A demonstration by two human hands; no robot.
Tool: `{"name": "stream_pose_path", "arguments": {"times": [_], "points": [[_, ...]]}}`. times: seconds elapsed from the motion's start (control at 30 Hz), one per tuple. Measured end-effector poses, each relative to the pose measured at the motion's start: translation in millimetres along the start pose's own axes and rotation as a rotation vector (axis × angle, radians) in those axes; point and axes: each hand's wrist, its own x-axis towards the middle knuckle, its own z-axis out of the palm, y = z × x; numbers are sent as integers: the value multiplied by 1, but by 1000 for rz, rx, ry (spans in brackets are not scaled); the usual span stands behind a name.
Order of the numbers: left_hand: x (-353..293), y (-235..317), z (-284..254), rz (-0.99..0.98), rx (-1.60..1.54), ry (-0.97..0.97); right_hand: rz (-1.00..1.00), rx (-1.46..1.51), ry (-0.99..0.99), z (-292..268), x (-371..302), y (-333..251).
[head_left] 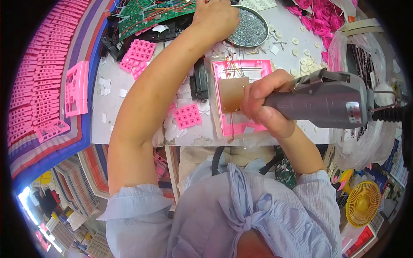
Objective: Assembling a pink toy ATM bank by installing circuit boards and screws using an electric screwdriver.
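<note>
My right hand (273, 101) is wrapped round a grey electric screwdriver (318, 103), lying sideways with its cable end to the right. The hand hides its tip. Under and beside that hand is a pink plastic casing (218, 96) with a brown board (233, 90) and thin wires in it. My left hand (217, 19) reaches to the far edge, between green circuit boards (159, 19) and a round tin of small metal screws (249, 28). Its fingertips run out of the picture, so what they hold, if anything, is hidden.
Pink keypad pieces (187, 116) and a black plastic part (199, 79) lie left of the casing. White round discs (305, 64) are scattered right of the tin. Rows of pink casings (47, 56) stand at far left. A plastic bag (361, 146) hangs at right.
</note>
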Motion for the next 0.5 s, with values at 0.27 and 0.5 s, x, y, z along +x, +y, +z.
{"name": "stream_pose_path", "arguments": {"times": [0.27, 0.5], "points": [[-39, 12, -70, -146, -472, -1, 64, -221, -141, 9, 2, -6], [-142, 59, -96, -87, -570, 39, -19, -228, -167, -1, 8, -3]]}}
